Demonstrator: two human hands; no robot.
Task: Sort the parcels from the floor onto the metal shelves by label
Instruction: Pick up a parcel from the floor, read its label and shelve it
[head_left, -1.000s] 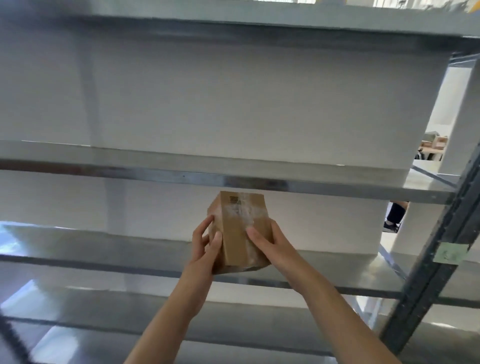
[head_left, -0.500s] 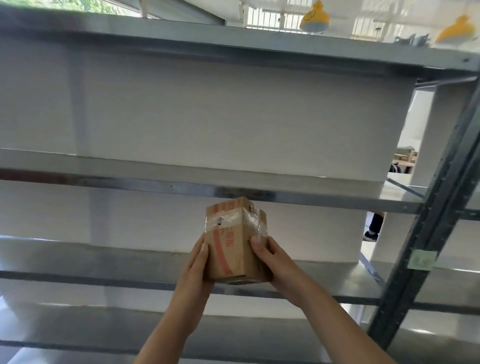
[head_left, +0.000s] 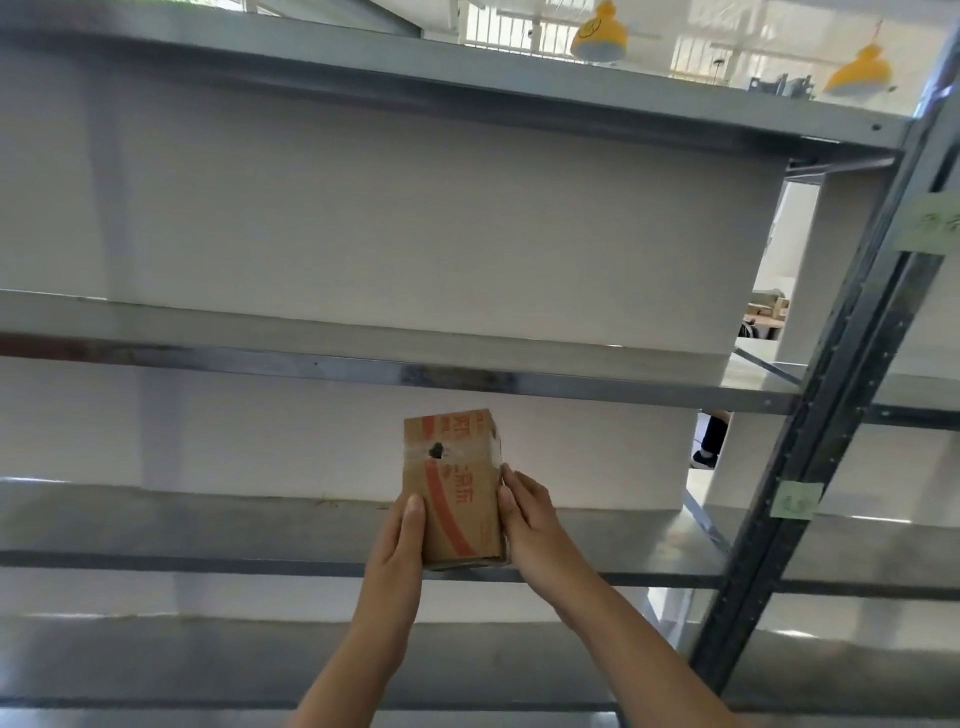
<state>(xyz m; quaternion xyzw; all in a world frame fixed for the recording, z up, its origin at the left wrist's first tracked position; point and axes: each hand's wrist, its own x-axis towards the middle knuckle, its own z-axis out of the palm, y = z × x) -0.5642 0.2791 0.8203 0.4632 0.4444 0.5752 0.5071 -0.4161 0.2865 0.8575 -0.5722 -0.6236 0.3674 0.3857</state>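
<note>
A small brown cardboard parcel (head_left: 457, 499) with red print and clear tape stands upright between my two hands, in front of the metal shelves. My left hand (head_left: 397, 545) holds its left side with the thumb on the front face. My right hand (head_left: 530, 519) holds its right side, fingers pointing up along the edge. The parcel's bottom edge is level with the front rail of a middle shelf (head_left: 208, 519). Whether it rests on that shelf I cannot tell.
Another bare shelf (head_left: 311, 332) runs above the parcel, with a top shelf (head_left: 467, 57) higher up. A dark upright post (head_left: 810, 467) at the right carries green labels (head_left: 796, 500) (head_left: 932, 223). A person's leg and shoe (head_left: 709, 441) show behind the rack.
The parcel has been turned in my hands, so the red-printed face now points at me. My view has tilted upward, bringing the top shelf and ceiling lamps into sight.
</note>
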